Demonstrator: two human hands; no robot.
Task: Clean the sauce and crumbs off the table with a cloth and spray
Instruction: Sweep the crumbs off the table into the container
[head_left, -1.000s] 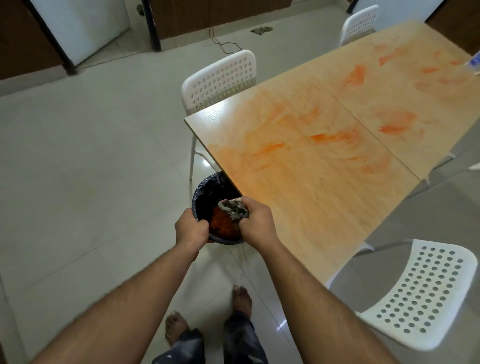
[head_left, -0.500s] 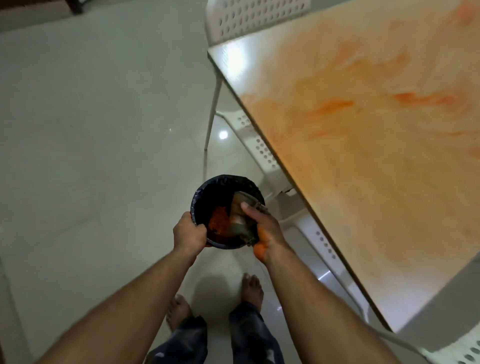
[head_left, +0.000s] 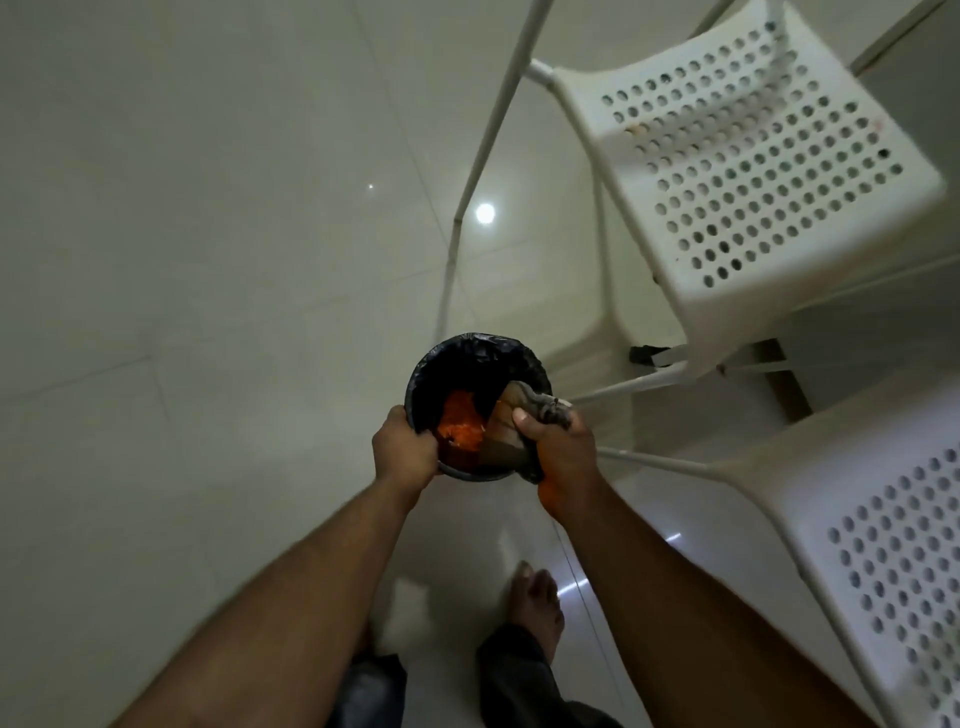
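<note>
A: Gone from view now: the tabletop. Both hands stay on the bin.
B: Grips?
A: Left hand (head_left: 402, 451) curls over the near rim of the black-lined bin (head_left: 470, 364). Right hand (head_left: 558, 451) clamps the stained cloth (head_left: 511, 428) at the right rim, orange sauce (head_left: 460, 423) inside.
B: Room around?
A: Open tile floor (head_left: 182, 234) left. White chair (head_left: 753, 171) close on the right, second seat (head_left: 883, 545) nearer, bare foot (head_left: 537, 597) below.

arms: bare, no sleeves | right hand (head_left: 563, 457): orange smear at heel | legs: dark trousers (head_left: 524, 680), lower frame | feet: bare
</note>
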